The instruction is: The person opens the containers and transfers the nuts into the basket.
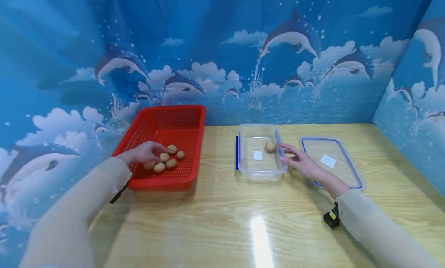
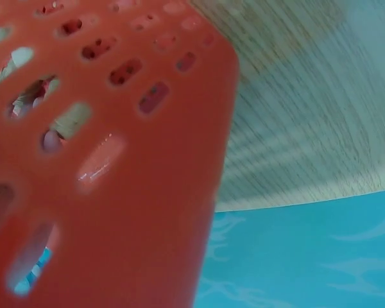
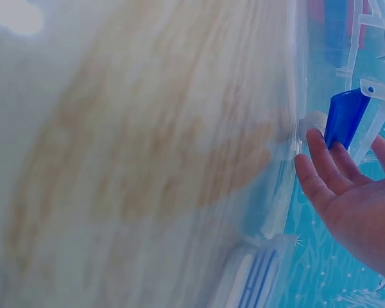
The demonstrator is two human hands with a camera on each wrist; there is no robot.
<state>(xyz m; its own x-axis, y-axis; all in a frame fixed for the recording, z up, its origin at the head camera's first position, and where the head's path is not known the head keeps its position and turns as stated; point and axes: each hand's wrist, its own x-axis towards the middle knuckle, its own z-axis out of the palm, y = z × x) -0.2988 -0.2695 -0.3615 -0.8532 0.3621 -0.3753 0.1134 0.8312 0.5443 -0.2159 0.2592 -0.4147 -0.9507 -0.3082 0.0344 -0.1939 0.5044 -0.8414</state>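
My left hand [image 1: 147,152] reaches over the near-left side of a red plastic basket [image 1: 193,171], its fingers and thumb parted. Just beside the fingertips lies a walnut [image 1: 164,157], among several other walnuts [image 1: 170,163] on the basket floor. My right hand [image 1: 300,161] rests its fingers along the right side of a clear plastic box [image 1: 260,172]. In the right wrist view those fingers touch a blue latch flap [image 3: 345,117] on the box. One walnut [image 1: 270,146] sits inside the box, close to that side. The left wrist view shows the perforated basket wall [image 2: 147,179], hiding most of the left hand.
A clear lid [image 1: 342,171] with a blue seal lies flat to the right of the box, beside the right forearm. Another blue latch [image 1: 237,152] hangs on the box's left side. A dolphin-print backdrop [image 1: 222,67] borders the wooden table [image 1: 194,225].
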